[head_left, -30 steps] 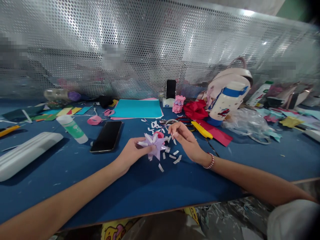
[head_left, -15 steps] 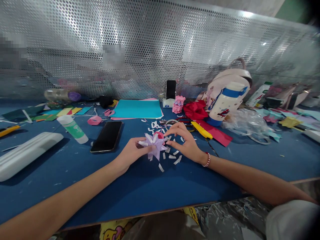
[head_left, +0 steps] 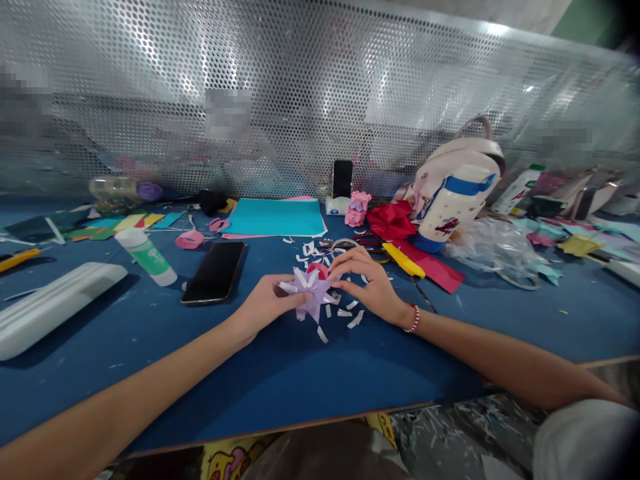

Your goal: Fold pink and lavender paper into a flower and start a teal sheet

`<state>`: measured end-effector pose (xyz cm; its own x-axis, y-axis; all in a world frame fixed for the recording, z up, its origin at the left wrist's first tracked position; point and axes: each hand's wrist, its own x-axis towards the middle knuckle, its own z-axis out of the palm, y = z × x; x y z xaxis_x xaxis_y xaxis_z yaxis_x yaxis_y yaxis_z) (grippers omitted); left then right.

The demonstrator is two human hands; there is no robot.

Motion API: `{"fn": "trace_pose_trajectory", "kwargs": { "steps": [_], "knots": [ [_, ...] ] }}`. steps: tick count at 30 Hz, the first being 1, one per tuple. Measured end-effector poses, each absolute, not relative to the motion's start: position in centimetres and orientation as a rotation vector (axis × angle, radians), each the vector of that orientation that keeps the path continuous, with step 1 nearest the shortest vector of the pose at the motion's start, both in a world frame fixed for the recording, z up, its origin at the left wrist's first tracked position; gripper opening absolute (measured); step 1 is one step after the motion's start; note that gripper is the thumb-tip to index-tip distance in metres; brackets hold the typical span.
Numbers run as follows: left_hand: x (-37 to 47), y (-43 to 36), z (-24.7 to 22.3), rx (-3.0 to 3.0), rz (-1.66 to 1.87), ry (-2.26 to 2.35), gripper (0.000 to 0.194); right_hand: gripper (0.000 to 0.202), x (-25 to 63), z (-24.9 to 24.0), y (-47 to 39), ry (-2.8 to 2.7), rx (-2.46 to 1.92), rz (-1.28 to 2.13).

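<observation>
A lilac folded-paper star (head_left: 314, 303) with many points and some white strips on it is held above the table. My left hand (head_left: 265, 303) grips it from the left, thumb across the front and fingers behind. At the star's right side, my right hand (head_left: 367, 283) has thumb and index finger closed on one of its points. A small red-pink round piece (head_left: 318, 270) shows at the star's upper edge, partly hidden. White paper scraps (head_left: 345, 313) lie scattered around and under both hands.
Left of my hands are a black phone (head_left: 215, 273), a glue tube (head_left: 147, 257) and a long white case (head_left: 60, 307). Behind are turquoise paper sheets (head_left: 277, 217). To the right: a yellow cutter (head_left: 404, 260), red paper (head_left: 443, 273) and a bottle (head_left: 450, 207).
My right thumb and index finger have come closer together at the star's right point. The star has shifted and turned very slightly; my left hand keeps its hold.
</observation>
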<state>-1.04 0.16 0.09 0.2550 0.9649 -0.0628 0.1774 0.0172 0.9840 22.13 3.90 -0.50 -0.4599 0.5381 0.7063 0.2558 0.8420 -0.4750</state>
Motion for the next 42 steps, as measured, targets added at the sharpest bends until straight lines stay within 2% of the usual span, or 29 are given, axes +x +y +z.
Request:
{"fn": "trace_pose_trajectory", "kwargs": {
  "steps": [5,8,18,26,30,36,42],
  "knots": [
    [-1.1,0.2,-0.2,1.468,0.871,1.189,0.038,0.0,22.0,-0.5,4.0,-2.048,-0.566,0.401],
    [-1.0,0.2,-0.3,1.418,0.895,1.197,0.042,0.003,21.9,-0.5,3.9,-2.049,-0.595,0.399],
    [-0.9,0.2,-0.5,1.313,1.035,1.169,0.039,0.018,21.8,-0.4,3.5,-2.093,-0.616,0.47],
    [-0.8,0.2,-0.4,1.304,1.061,1.181,0.037,0.011,21.6,-0.9,3.0,-1.887,-0.642,0.506],
    [-0.7,0.0,-0.2,1.359,1.022,1.187,0.036,0.017,21.7,-0.6,2.4,-1.988,-0.581,0.328],
    [-0.5,-0.2,-0.4,1.356,1.046,1.133,0.037,0.03,21.9,-0.3,2.1,-2.321,-0.508,-0.178],
    [-0.6,0.0,-0.8,1.333,1.061,1.12,0.033,0.034,21.6,-0.2,2.4,-2.387,-0.496,-0.375]
  ]
}}
